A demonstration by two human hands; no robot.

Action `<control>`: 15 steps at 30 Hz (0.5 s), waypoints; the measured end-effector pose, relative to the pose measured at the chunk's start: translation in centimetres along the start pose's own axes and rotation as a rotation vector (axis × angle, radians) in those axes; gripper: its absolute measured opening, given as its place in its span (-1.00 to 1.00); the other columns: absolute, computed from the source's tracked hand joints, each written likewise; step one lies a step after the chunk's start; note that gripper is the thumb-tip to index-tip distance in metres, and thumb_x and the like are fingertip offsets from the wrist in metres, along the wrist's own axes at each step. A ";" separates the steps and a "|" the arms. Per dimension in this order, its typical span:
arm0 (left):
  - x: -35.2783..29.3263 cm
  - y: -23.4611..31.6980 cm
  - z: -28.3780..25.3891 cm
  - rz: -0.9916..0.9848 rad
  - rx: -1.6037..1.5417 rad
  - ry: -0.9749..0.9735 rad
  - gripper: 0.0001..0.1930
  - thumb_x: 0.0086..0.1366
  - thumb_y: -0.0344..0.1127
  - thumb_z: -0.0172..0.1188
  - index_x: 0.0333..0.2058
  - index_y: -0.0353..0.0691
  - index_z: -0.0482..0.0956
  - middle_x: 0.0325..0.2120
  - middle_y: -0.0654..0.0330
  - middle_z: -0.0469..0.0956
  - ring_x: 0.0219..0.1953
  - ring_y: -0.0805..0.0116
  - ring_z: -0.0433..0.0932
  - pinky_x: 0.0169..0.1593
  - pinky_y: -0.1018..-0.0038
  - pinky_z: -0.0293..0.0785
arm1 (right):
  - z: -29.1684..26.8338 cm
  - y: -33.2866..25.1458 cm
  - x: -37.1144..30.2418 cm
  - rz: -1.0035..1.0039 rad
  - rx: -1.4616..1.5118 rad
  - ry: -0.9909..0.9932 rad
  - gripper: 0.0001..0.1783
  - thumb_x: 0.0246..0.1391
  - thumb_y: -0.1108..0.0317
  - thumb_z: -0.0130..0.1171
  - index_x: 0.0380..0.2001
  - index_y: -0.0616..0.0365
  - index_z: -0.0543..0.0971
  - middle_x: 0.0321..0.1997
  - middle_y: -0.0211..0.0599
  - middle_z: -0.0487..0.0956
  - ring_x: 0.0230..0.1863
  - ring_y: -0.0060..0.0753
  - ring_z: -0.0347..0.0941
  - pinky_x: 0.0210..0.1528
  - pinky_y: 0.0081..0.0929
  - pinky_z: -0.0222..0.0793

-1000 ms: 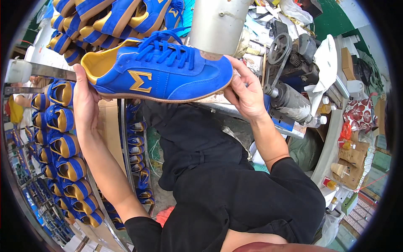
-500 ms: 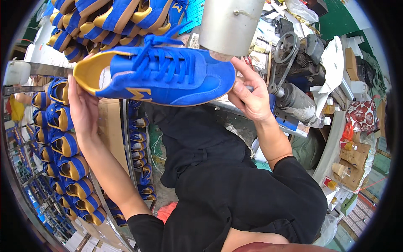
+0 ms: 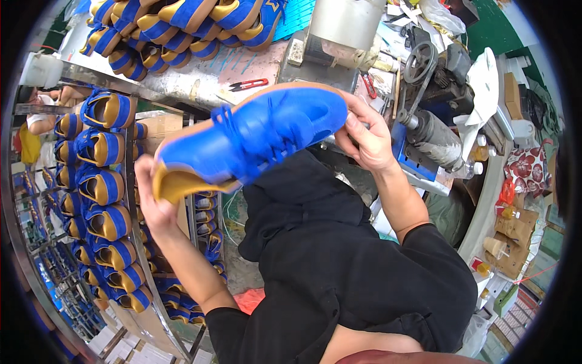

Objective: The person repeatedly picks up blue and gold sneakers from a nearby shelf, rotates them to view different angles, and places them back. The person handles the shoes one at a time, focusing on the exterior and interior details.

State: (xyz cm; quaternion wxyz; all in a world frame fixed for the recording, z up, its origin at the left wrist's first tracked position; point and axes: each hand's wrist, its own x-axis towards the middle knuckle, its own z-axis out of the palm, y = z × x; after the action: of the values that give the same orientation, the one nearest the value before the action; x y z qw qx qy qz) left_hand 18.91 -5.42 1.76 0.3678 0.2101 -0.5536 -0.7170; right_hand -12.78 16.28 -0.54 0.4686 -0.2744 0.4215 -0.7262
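Note:
A blue sneaker (image 3: 254, 136) with blue laces and a gold-yellow lining hangs between both my hands, in front of the workbench. Its heel opening points to the lower left and its toe to the right; motion smears the laces. My left hand (image 3: 156, 200) grips the heel, fingers wrapped round its back edge. At the toe, my right hand (image 3: 367, 133) pinches the tip, thumb on the near side. Part of the right fingers is hidden behind the shoe.
Many similar shoes (image 3: 182, 30) lie piled on the workbench (image 3: 200, 82). Red-handled snips (image 3: 248, 84) lie near its edge, beside a grey cylindrical machine (image 3: 345, 27). A belt-driven motor (image 3: 424, 136) sits at right. Shoe racks (image 3: 109, 188) stand at left; another person (image 3: 42, 118) shows behind them.
The sneaker has rolled over and tilted, its heel moving down and right. My left hand went down with it, while the right stayed nearly in place at the toe.

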 end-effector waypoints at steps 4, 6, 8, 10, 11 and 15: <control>-3.8 -1.3 2.8 0.387 0.178 -0.130 -0.42 -0.21 -0.21 0.50 -0.24 0.02 0.31 0.25 -0.18 0.06 0.30 -0.27 0.15 0.30 -0.02 0.18 | -1.2 1.2 -0.8 -0.089 -0.010 -0.104 -0.53 0.38 0.27 -0.07 0.26 0.25 0.31 -0.25 -0.44 0.56 -0.72 -0.80 0.09 -0.69 -0.75 -0.05; -4.4 -1.6 2.8 0.348 0.190 -0.108 -0.38 -0.17 -0.18 0.50 -0.15 -0.01 0.32 0.29 -0.26 -0.01 0.31 -0.26 0.13 0.31 -0.01 0.16 | -1.0 1.2 -1.0 -0.035 -0.051 -0.070 -0.54 0.38 0.26 -0.06 0.25 0.24 0.34 -0.27 -0.46 0.56 -0.71 -0.80 0.09 -0.68 -0.75 -0.04; -4.6 -1.6 2.9 0.237 0.195 -0.048 -0.34 -0.16 -0.15 0.51 -0.09 -0.02 0.32 0.30 -0.29 -0.05 0.31 -0.24 0.14 0.31 0.00 0.14 | -0.8 1.4 -0.9 -0.033 -0.064 -0.014 -0.54 0.38 0.24 -0.06 0.24 0.22 0.36 -0.41 -0.50 0.52 -0.72 -0.80 0.08 -0.68 -0.74 -0.04; -4.9 -2.1 2.2 0.218 0.203 -0.071 -0.24 -0.09 -0.05 0.47 0.08 -0.05 0.29 0.27 -0.33 0.02 0.29 -0.19 0.18 0.30 0.02 0.16 | -0.9 1.3 -0.7 -0.021 -0.061 0.034 -0.55 0.37 0.23 -0.05 0.22 0.23 0.38 -0.49 -0.53 0.48 -0.73 -0.80 0.08 -0.68 -0.73 -0.05; -5.3 -2.0 1.9 0.179 0.190 -0.064 -0.22 -0.08 -0.03 0.46 0.11 -0.05 0.28 0.26 -0.33 0.05 0.29 -0.18 0.19 0.30 0.03 0.16 | -0.9 1.0 -0.6 -0.026 -0.058 0.039 -0.56 0.37 0.22 -0.04 0.21 0.23 0.40 -0.51 -0.54 0.47 -0.73 -0.80 0.08 -0.69 -0.73 -0.05; -5.5 -2.0 3.3 0.130 0.162 0.020 -0.06 -0.08 0.25 0.44 0.18 -0.08 0.24 0.21 -0.29 0.17 0.26 -0.13 0.24 0.29 0.03 0.20 | -0.5 -0.6 0.0 -0.012 -0.072 0.070 -0.57 0.36 0.19 -0.02 0.14 0.25 0.47 -0.55 -0.55 0.44 -0.72 -0.81 0.08 -0.69 -0.74 -0.07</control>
State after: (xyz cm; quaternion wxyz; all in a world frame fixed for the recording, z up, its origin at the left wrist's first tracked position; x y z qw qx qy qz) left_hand 19.46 1.10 0.28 0.4011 0.2099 -0.6185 -0.6423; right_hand -13.43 16.60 -0.23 0.4391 -0.2683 0.4620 -0.7223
